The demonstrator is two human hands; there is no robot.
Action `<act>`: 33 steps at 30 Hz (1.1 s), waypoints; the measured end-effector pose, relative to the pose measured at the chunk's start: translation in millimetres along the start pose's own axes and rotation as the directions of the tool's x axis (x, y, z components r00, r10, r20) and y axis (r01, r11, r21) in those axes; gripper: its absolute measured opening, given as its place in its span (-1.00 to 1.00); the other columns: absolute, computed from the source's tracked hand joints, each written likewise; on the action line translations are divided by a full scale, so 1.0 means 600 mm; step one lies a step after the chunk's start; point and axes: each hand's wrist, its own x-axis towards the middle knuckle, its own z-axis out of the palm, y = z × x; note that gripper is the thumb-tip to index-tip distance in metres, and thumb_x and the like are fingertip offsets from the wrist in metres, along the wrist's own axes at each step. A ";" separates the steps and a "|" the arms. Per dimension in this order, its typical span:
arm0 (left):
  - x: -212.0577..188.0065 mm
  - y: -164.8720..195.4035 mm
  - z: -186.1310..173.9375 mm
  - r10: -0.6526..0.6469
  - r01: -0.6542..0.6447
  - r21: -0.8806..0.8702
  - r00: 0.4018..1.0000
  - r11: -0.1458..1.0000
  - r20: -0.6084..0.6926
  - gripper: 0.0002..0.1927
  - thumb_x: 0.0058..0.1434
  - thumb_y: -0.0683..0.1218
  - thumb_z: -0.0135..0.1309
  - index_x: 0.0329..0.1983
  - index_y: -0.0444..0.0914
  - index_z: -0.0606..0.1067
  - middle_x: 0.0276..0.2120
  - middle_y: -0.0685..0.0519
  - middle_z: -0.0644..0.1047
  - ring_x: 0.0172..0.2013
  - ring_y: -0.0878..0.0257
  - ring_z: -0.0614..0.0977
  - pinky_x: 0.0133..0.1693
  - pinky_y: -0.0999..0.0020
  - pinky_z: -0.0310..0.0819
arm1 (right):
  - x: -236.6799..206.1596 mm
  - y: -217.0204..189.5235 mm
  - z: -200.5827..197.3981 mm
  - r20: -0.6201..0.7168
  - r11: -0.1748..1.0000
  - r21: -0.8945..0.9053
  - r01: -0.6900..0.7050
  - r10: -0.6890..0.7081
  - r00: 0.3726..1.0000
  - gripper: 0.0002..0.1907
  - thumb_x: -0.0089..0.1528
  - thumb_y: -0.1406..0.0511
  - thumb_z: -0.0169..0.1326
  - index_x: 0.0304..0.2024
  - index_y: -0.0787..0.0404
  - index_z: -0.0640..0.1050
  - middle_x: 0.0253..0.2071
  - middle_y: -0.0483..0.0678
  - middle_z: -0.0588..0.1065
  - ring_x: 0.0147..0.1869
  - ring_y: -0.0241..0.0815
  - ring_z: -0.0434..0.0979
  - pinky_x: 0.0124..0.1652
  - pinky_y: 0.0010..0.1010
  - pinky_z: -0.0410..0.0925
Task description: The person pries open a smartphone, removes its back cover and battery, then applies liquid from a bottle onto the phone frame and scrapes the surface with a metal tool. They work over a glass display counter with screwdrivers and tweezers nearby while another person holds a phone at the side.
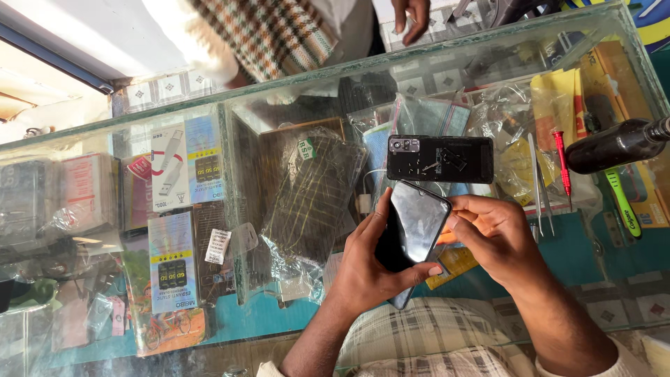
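Under the glass bench (84, 139) at the far left we see boxed accessories, then two card-backed packs (185, 167) and a dark mesh-patterned bag (314, 188). Next comes our left hand (366, 269), wrapped around a black phone (413, 230) from behind and below — the thumb lies along its lower edge, the glossy screen faces up, tilted, held above the glass. Just beyond it a second black phone (440, 158) lies flat on the bench. Our right hand (488, 234) pinches the held phone's right edge with curled fingertips. Further right rest tweezers (536, 185), a red screwdriver (562, 160) and a dark bottle-shaped tool (614, 145) — another person's hand (412, 17) shows beyond the far rim.
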 end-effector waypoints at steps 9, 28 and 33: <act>-0.002 -0.011 0.014 0.156 -0.155 0.018 0.984 0.988 -0.085 0.31 -0.05 0.16 0.49 0.58 -0.50 0.03 0.23 -0.24 0.51 0.26 -0.01 0.61 0.22 0.15 0.56 | 0.003 0.005 0.015 0.009 0.996 0.091 -0.005 0.005 1.000 -0.70 0.26 0.55 -0.05 0.06 0.49 0.45 -0.03 0.09 0.58 0.06 -0.22 0.60 0.09 -0.36 0.45; 0.000 -0.015 0.030 0.064 -0.040 0.140 0.984 0.989 -0.168 0.35 -0.10 0.14 0.51 0.54 -0.51 -0.03 0.07 -0.16 0.54 0.07 0.04 0.67 0.06 0.19 0.61 | -0.004 0.021 0.027 -0.047 1.000 0.007 0.006 -0.006 0.999 -0.74 0.25 0.58 0.00 -0.01 0.37 0.44 -0.19 -0.11 0.46 -0.13 -0.45 0.41 -0.15 -0.63 0.34; 0.001 -0.017 0.031 0.149 -0.122 0.146 0.969 0.982 -0.196 0.31 -0.03 0.10 0.51 0.56 -0.52 -0.04 0.15 -0.21 0.52 0.13 0.02 0.65 0.11 0.18 0.60 | -0.006 0.008 0.040 -0.107 0.997 -0.029 -0.077 0.074 0.992 -0.65 0.19 0.57 0.01 0.03 0.35 0.43 -0.19 -0.09 0.47 -0.22 -0.43 0.44 -0.26 -0.50 0.46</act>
